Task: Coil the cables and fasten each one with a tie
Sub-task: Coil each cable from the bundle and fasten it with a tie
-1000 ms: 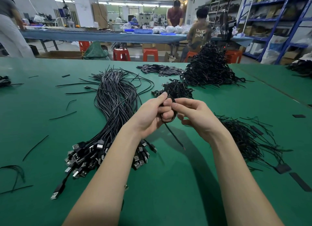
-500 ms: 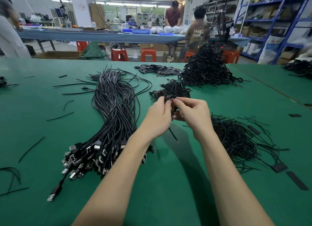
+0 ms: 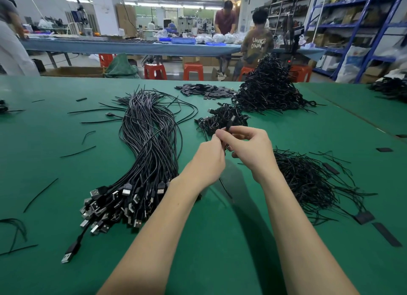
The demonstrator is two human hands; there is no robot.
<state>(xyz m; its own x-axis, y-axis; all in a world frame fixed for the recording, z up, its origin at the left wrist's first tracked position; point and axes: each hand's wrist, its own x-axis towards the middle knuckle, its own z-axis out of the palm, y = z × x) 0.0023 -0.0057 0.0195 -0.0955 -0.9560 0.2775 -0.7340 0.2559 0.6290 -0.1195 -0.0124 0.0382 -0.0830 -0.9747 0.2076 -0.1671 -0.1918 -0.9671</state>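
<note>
Matt green table covering (image 3: 66, 162); loose cables (image 3: 149, 145) in glossy black plastic sheathing, ending in bright metal plugs (image 3: 114, 208); dull black wire ties (image 3: 308, 184); glossy red plastic stools (image 3: 193, 71).

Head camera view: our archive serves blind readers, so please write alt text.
Both hands, left hand and right hand, pinch a small black coiled cable above a green felt table. A long bundle of black USB cables lies left; loose black wire ties lie right.
</note>
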